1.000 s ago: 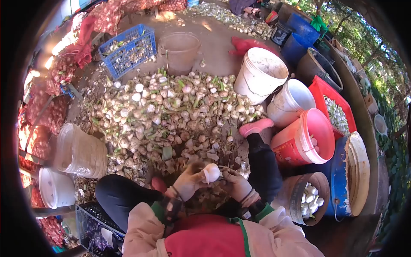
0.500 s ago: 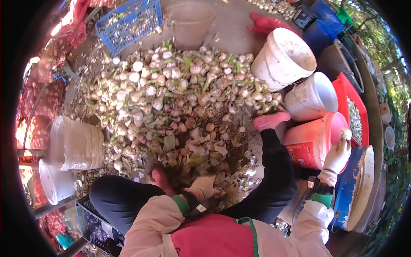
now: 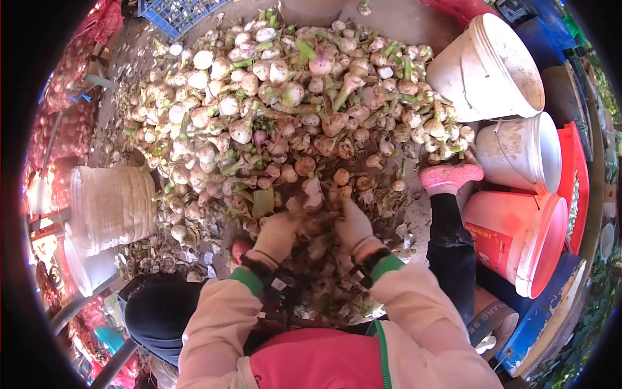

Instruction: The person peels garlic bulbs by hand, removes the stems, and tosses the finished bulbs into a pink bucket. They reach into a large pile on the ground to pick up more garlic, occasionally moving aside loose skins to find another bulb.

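Observation:
A broad heap of garlic bulbs (image 3: 241, 129), some with green stem stubs, covers the ground in front of me. My left hand (image 3: 277, 236) and my right hand (image 3: 354, 223) are at its near edge, between my legs, facing each other a short gap apart. Brown, blurred material lies between them over the loose husks (image 3: 317, 259). Motion smears the left fingers, and the right fingertips are partly hidden; I cannot tell what either hand holds. A pale piece of peel (image 3: 313, 194) and a few bulbs lie just beyond the fingertips.
To the right stand a large white bucket (image 3: 453, 81), a smaller white bucket (image 3: 512, 152) and a red bucket (image 3: 499, 227), with a red tray (image 3: 578, 188) behind. A whitish bucket (image 3: 110, 207) is at left. A blue crate (image 3: 175, 19) stands at the far left.
My right hand has come from the red bucket's mouth, where it held a white garlic bulb, to the husks in front of me. My left hand has moved forward. The view has shifted.

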The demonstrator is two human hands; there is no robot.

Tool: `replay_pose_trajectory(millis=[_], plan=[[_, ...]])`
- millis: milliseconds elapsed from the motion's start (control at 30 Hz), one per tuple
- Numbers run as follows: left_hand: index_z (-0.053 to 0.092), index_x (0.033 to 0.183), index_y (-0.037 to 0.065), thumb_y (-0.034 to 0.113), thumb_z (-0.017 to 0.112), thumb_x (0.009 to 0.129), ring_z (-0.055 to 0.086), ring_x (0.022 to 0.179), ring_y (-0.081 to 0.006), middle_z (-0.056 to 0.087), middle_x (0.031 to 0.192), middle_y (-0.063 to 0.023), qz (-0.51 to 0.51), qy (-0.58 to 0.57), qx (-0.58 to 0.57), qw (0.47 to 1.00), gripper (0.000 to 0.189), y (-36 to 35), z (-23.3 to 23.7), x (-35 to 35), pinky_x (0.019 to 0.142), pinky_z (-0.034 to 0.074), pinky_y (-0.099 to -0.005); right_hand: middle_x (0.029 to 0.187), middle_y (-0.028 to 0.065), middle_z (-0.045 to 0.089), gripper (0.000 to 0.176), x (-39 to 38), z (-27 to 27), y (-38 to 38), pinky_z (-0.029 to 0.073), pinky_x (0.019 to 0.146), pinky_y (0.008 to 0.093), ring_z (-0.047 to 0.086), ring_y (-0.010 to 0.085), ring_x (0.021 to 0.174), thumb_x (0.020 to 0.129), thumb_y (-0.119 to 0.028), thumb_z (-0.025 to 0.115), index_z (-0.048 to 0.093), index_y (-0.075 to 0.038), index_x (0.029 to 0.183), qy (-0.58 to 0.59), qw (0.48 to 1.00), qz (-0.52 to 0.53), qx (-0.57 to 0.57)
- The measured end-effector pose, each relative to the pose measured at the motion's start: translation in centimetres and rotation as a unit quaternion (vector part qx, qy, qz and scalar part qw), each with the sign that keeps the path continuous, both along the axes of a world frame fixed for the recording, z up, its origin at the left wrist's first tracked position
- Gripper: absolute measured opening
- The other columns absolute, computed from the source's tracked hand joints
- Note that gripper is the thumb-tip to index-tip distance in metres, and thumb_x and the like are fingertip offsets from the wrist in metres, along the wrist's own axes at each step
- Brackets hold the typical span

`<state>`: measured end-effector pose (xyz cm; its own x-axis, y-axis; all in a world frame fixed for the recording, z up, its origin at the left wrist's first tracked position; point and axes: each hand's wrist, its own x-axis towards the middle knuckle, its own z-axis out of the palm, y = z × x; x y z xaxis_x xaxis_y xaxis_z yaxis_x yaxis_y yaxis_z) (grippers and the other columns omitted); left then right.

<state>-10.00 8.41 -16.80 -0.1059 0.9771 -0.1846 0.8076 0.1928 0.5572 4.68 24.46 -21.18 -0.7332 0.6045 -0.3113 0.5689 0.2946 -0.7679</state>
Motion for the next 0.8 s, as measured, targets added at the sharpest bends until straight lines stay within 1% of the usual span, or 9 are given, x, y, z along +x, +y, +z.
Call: replay_pose_trajectory(millis=[67,100,200,300,400,467,533,667,800], plan=[[0.069,0.096,0.011,0.018,0.057,0.079,0.058,0.104,-0.0246,0.063,0.104,-0.0081,0.138,0.03,-0.021,0.99,0.022,-1.2,2.9,0.0,0.091,0.044,-0.0427,0.103,0.0189,0.061,0.035,1.3,3.8,1.7,0.049,0.083,0.0409,0.06,0.0362,0.099,0.077,-0.011,0.061,0.055,-0.007,0.111,-0.043,0.997,-0.017,-0.06],[0.064,0.109,0.008,0.02,0.059,0.079,0.056,0.103,-0.0282,0.062,0.109,-0.0094,0.014,-0.008,-0.194,0.981,0.033,-2.0,1.3,0.9,0.092,0.042,-0.0432,0.104,0.0177,0.062,0.035,1.9,5.5,2.3,0.048,0.086,0.0404,0.06,0.0362,0.101,0.077,-0.012,0.062,0.055,-0.008,0.111,-0.107,0.992,0.064,0.007],[0.057,0.124,0.009,0.027,0.06,0.082,0.049,0.116,-0.0333,0.055,0.124,-0.0136,-0.084,0.006,-0.075,0.994,0.046,-4.1,-0.6,6.0,0.099,0.038,-0.0483,0.126,0.0197,0.055,0.045,3.3,4.7,2.7,0.042,0.098,0.0423,0.049,0.0389,0.121,0.077,-0.023,0.068,0.056,-0.011,0.119,-0.24,0.944,0.205,0.094],[0.052,0.133,0.012,0.042,0.06,0.082,0.029,0.136,-0.0405,0.04,0.144,-0.0185,-0.026,0.044,-0.162,0.985,0.06,-5.2,-0.8,9.9,0.108,0.028,-0.0547,0.154,0.0232,0.018,0.082,5.2,2.4,0.7,0.032,0.108,0.0516,0.02,0.0471,0.139,0.071,-0.043,0.073,0.041,-0.018,0.142,-0.273,0.944,0.158,0.096],[0.047,0.139,0.013,0.046,0.056,0.084,0.024,0.141,-0.0392,0.035,0.149,-0.0201,-0.023,-0.005,-0.261,0.965,0.065,-6.0,-2.2,13.7,0.112,0.023,-0.0519,0.155,0.0237,0.015,0.086,7.5,2.3,-2.7,0.034,0.107,0.0502,0.025,0.0478,0.137,0.072,-0.049,0.07,0.038,-0.018,0.145,-0.336,0.886,0.319,0.013],[0.049,0.137,0.013,0.046,0.056,0.085,0.042,0.132,-0.0353,0.049,0.138,-0.0223,-0.161,-0.263,-0.439,0.844,0.062,-6.3,-5.3,15.9,0.11,0.031,-0.0459,0.147,0.0199,0.036,0.075,9.9,3.6,-5.0,0.039,0.103,0.0477,0.04,0.0421,0.13,0.073,-0.048,0.067,0.047,-0.016,0.138,-0.361,0.863,0.35,-0.045],[0.05,0.137,0.013,0.045,0.056,0.085,0.044,0.13,-0.0352,0.05,0.136,-0.0222,-0.167,-0.262,-0.427,0.849,0.062,-6.2,-5.8,16.6,0.109,0.032,-0.0456,0.129,0.0171,0.056,0.065,10.6,2.6,-4.7,0.043,0.1,0.0424,0.053,0.0334,0.121,0.079,-0.044,0.063,0.053,-0.012,0.134,-0.517,0.649,0.534,-0.163],[0.052,0.134,0.012,0.044,0.056,0.085,0.049,0.124,-0.0348,0.054,0.131,-0.0218,-0.188,-0.263,-0.401,0.857,0.059,-6.6,-8.1,14.2,0.105,0.036,-0.0444,0.103,0.0176,0.069,0.04,13.9,-1.4,-1.6,0.05,0.085,0.0423,0.065,0.0334,0.1,0.083,-0.039,0.057,0.072,-0.009,0.103,-0.415,0.737,0.529,0.061],[0.055,0.132,0.012,0.044,0.056,0.085,0.054,0.118,-0.0344,0.058,0.126,-0.0213,-0.236,-0.281,-0.406,0.837,0.056,-13.0,-11.5,11.2,0.102,0.041,-0.0432,0.086,0.0142,0.07,0.02,3.4,5.7,-5.1,0.054,0.073,0.0438,0.067,0.0344,0.084,0.079,-0.024,0.06,0.074,-0.01,0.082,-0.363,0.84,0.357,0.19]])
